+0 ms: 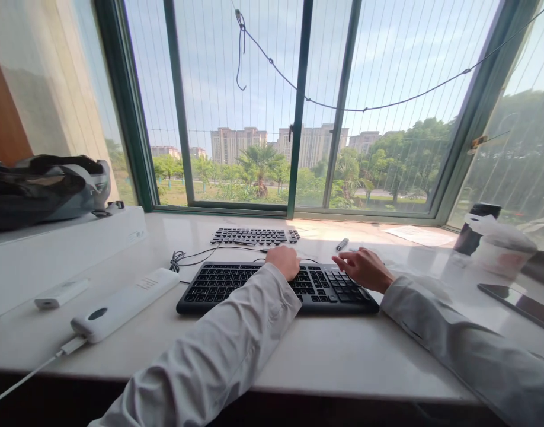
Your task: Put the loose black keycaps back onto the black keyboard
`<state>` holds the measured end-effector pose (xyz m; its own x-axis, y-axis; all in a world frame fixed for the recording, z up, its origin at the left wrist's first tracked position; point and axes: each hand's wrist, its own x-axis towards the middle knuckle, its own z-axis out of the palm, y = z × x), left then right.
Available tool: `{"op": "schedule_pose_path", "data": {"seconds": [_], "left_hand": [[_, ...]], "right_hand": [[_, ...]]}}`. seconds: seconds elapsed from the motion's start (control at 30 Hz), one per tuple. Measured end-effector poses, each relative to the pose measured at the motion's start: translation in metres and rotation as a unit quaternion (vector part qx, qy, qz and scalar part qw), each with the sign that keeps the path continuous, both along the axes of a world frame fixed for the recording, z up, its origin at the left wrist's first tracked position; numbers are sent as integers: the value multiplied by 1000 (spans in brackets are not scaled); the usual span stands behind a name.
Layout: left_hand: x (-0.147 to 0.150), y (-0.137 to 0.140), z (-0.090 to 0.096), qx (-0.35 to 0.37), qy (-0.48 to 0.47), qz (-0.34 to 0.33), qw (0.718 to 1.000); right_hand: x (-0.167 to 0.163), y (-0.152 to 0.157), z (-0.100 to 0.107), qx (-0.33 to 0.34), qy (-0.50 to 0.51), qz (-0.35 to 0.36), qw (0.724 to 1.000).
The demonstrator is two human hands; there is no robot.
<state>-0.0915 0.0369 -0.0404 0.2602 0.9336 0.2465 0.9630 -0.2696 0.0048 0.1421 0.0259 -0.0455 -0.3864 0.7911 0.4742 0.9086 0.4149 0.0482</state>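
White stone-like counter [343, 362], one; on its middle lies one black keyboard [319, 290], long axis running left to right, near edge facing the wearer. Behind it, two blocks of what look like loose keycaps [254, 236]. Two hands: the right hand [365, 268] bent over the number pad, the left hand [284, 261] curled over the middle; whether either pinches something small, I cannot tell. One small grey object [342, 244] lies beyond.

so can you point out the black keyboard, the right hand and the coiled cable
Black keyboard [315, 283], head view: on its keys, right of centre.
Right hand [367, 268], head view: on the back of the hand.
Coiled cable [176, 259], head view: on its bundled loops.
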Motion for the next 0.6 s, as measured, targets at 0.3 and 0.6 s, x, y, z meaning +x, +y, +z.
{"op": "schedule_pose_path", "data": {"seconds": [0.3, 0.6], "left_hand": [[-5, -3, 6, 1, 2, 14, 1000], [-6, -3, 8, -4, -2, 19, 1000]], "right_hand": [[-31, 64, 22, 101, -231, 74, 965], [-79, 143, 24, 67, -319, 101, 940]]}}
